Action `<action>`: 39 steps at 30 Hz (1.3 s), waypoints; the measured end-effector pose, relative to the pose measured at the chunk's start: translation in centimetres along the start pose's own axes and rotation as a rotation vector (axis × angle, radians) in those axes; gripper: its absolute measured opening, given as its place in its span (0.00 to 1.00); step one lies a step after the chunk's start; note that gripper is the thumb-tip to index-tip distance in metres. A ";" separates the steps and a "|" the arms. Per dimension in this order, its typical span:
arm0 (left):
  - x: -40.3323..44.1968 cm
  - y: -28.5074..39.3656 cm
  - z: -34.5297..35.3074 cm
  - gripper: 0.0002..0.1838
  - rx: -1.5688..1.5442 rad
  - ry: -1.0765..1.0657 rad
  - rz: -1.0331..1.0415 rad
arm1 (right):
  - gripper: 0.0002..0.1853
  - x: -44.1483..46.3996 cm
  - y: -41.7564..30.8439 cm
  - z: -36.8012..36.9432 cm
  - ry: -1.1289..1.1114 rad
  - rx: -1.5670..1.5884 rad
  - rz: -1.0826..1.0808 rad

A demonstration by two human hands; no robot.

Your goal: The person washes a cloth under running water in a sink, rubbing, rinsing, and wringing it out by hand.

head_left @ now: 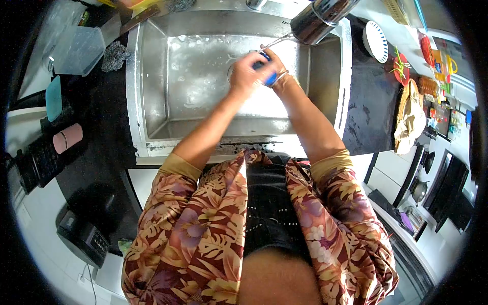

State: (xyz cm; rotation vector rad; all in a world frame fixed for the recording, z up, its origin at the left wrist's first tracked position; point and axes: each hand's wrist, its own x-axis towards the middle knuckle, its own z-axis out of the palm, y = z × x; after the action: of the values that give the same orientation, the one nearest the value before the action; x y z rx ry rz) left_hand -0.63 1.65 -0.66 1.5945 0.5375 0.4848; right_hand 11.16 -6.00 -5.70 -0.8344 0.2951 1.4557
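Fingers of the left hand (pixel 247 74) are bent nearly closed upon a blue thing (pixel 270 80), and they look a little blurred to me. The right hand (pixel 276 63) is pressed close on the other side of it; its fingers are bent, but partly hidden, so I cannot tell how firmly they hold. This blue thing is between the two hands, above the steel sink (pixel 203 96), where a thin stream of water (pixel 277 41) comes down from the faucet (pixel 317 23). On the back wall of the sink there is a small dark marking (pixel 286 22), too small for reading. At lower left, a black appliance (pixel 81 237) has rows of buttons, and their labels I cannot read either. To the right of the sink is a white bowl (pixel 376 42) with blue strokes.
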 end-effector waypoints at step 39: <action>1.5 2.1 0.8 0.10 0.375 0.272 0.094 | 0.12 -0.1 0.0 2.5 0.086 -0.011 -0.134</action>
State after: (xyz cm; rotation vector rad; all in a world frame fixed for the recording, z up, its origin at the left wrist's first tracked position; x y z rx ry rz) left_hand 1.11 1.78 1.39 1.9303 0.7966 0.7095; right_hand 10.40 -4.49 -3.91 -0.9104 0.2905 1.2998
